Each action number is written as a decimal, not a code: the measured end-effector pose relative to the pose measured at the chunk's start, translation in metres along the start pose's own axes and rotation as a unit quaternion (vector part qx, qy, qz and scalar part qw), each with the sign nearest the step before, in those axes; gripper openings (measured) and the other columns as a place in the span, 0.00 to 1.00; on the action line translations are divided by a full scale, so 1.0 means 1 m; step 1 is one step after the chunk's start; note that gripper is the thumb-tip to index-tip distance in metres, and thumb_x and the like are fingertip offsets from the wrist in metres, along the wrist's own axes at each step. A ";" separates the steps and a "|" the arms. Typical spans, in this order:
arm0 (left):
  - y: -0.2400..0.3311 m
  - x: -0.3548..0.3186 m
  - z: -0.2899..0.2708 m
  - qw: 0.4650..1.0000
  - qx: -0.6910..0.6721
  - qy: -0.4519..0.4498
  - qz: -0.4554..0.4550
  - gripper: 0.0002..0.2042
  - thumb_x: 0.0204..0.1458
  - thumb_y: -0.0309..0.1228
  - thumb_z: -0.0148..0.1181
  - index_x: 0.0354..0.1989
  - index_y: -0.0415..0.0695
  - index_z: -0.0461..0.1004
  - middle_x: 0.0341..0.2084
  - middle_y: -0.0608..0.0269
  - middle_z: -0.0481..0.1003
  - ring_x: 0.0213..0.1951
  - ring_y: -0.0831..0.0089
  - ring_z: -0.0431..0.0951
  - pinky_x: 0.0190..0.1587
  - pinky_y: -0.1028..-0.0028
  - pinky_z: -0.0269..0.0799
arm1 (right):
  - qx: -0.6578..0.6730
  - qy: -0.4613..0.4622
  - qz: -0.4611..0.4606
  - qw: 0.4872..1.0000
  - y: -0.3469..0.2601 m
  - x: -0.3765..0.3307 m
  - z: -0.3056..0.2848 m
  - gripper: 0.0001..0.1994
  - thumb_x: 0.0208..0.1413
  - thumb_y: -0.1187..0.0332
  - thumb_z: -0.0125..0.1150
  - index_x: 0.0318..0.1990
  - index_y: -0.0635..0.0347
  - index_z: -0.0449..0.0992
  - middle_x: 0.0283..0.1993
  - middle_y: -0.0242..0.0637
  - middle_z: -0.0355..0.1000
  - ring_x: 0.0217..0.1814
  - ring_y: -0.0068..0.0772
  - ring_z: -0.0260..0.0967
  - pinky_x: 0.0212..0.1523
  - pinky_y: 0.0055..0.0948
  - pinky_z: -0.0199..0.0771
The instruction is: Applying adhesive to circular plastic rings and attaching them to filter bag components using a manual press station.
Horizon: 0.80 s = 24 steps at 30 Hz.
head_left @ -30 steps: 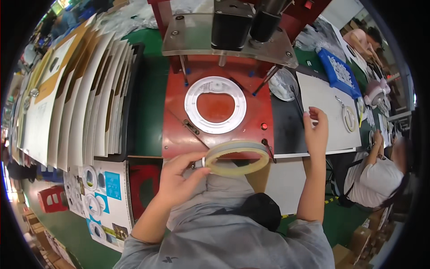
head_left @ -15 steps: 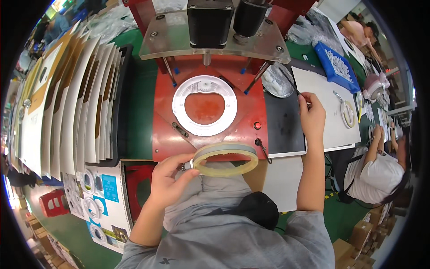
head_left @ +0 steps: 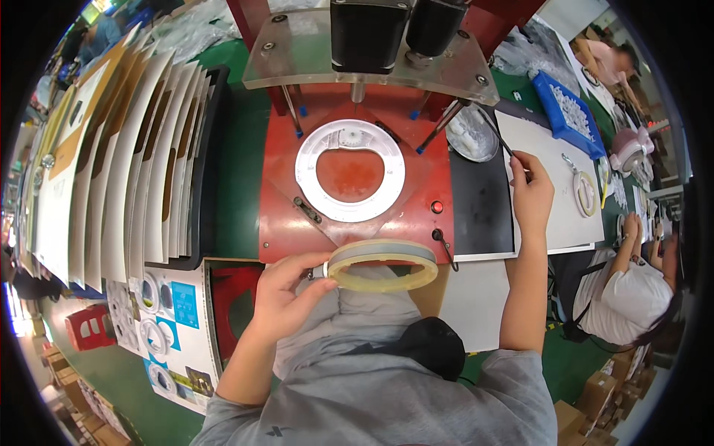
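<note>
My left hand [head_left: 293, 291] pinches a yellowish ring [head_left: 387, 285] by a small fitting at its left side, holding it tilted in front of the red machine base [head_left: 279, 238]. A grey band runs round the ring's outer side. My right hand [head_left: 532, 181] grips a thin dark brush-like stick [head_left: 497, 132], whose far end reaches the rim of a round dish [head_left: 485, 149] with whitish stuff in it. On the red base lies a white ring-shaped part [head_left: 315, 195] with an oval opening, under the press's clear plate [head_left: 312, 70].
Left of the base, upright cardboard sheets [head_left: 141, 171] stand in a black tray [head_left: 212, 178]. At right are a blue bin [head_left: 554, 123] of small white parts and another yellowish ring [head_left: 587, 195] on white board. Co-workers sit at the right, one in a white shirt [head_left: 632, 297].
The machine and bench have shifted slightly right in the view. My left hand still holds the yellowish ring, a bit further right; my right hand keeps the stick at the dish.
</note>
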State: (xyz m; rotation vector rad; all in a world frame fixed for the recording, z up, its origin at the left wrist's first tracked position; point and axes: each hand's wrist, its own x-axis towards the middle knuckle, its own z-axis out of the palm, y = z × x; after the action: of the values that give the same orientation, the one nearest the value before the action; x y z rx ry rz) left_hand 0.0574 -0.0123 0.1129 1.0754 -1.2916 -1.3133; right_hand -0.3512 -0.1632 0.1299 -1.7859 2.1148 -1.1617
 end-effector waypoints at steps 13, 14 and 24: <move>0.088 0.035 -0.017 0.934 0.219 -0.028 0.280 0.17 0.48 0.16 0.65 0.49 0.31 0.82 0.46 0.45 0.84 0.50 0.52 0.86 0.53 0.63 0.82 | 0.322 -0.076 0.146 0.932 -0.029 -0.047 -0.050 0.13 0.73 0.65 0.60 0.55 0.66 0.79 0.41 0.33 0.80 0.29 0.17 0.66 0.31 0.18 0.62; 0.094 0.038 -0.018 0.921 0.242 -0.026 0.303 0.18 0.46 0.15 0.65 0.49 0.31 0.82 0.48 0.43 0.83 0.50 0.51 0.85 0.53 0.62 0.82 | 0.348 -0.104 0.142 0.921 -0.037 -0.055 -0.053 0.13 0.73 0.66 0.59 0.55 0.66 0.79 0.41 0.34 0.80 0.29 0.18 0.67 0.31 0.18 0.62; 0.111 0.070 -0.013 0.871 0.259 -0.044 0.415 0.17 0.47 0.11 0.65 0.47 0.33 0.79 0.50 0.40 0.79 0.52 0.46 0.84 0.53 0.60 0.83 | 0.390 -0.225 -0.022 0.892 -0.086 -0.085 -0.081 0.11 0.72 0.75 0.56 0.55 0.74 0.75 0.42 0.52 0.80 0.23 0.24 0.71 0.25 0.20 0.72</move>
State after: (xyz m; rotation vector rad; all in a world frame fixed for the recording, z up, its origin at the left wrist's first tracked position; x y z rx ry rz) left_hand 0.0660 -0.0806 0.2256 0.6419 -1.9431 -0.3648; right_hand -0.3045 -0.0505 0.2091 -1.4993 1.1100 -1.2067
